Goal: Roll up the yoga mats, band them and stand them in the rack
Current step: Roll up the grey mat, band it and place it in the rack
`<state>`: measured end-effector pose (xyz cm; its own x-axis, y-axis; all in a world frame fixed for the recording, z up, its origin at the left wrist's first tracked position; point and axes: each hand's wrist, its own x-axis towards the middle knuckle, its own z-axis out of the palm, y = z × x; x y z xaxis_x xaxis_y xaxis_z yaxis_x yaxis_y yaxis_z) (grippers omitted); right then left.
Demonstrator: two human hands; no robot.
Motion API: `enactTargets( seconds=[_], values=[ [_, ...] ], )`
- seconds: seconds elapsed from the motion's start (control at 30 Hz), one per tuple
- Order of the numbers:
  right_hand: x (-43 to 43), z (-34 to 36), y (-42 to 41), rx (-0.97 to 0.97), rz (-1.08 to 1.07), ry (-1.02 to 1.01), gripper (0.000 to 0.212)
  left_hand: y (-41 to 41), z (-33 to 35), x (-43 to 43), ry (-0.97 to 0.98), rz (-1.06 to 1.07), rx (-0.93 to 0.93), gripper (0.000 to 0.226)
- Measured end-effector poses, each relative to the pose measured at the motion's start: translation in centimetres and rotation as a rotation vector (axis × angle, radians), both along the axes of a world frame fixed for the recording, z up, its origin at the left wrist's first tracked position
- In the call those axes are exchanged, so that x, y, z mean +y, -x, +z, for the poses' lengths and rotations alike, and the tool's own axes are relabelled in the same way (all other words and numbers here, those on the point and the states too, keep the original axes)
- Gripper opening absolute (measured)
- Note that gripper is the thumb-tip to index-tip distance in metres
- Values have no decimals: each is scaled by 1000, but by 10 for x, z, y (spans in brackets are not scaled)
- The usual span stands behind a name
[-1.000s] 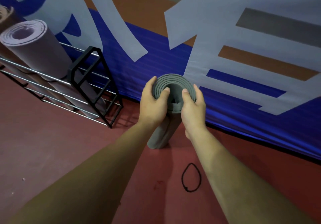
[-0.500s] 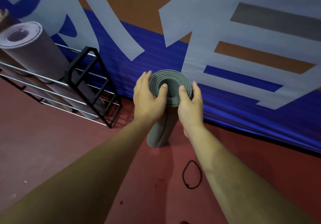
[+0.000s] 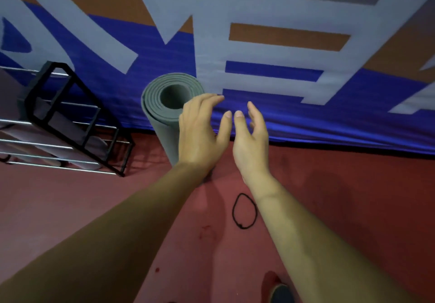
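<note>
- red floor (image 3: 70, 208) meets a blue, orange and grey wall banner (image 3: 282, 119).
- grey rolled yoga mat (image 3: 162, 124) stands on end at centre left, long axis upright, spiral end facing the camera.
- black rack (image 3: 68, 119) at left holds pale rolled mats (image 3: 94, 143).
- left hand (image 3: 200, 133) and right hand (image 3: 251, 142) are just right of the yoga mat, fingers loose, grasping nothing.
- black band (image 3: 244, 211) lies on the floor, lower centre.

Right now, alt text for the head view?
A rolled grey yoga mat stands on end on the red floor; the left hand and right hand hover open beside its top. A black band lies on the floor nearby, the rack at left.
</note>
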<state>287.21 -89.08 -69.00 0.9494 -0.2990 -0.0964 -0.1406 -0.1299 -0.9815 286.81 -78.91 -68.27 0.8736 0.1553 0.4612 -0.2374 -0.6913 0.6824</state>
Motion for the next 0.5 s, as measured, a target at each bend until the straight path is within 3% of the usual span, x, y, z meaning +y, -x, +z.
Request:
enactTargets(
  seconds=[0.2,0.5],
  values=[
    [-56,-91,39,110,-107,98,53,30,-79,-52,-78,-66,24,29],
    [-125,-276,85,340,101,348,43,72,-284,-112,-30,23,474,46]
  ],
)
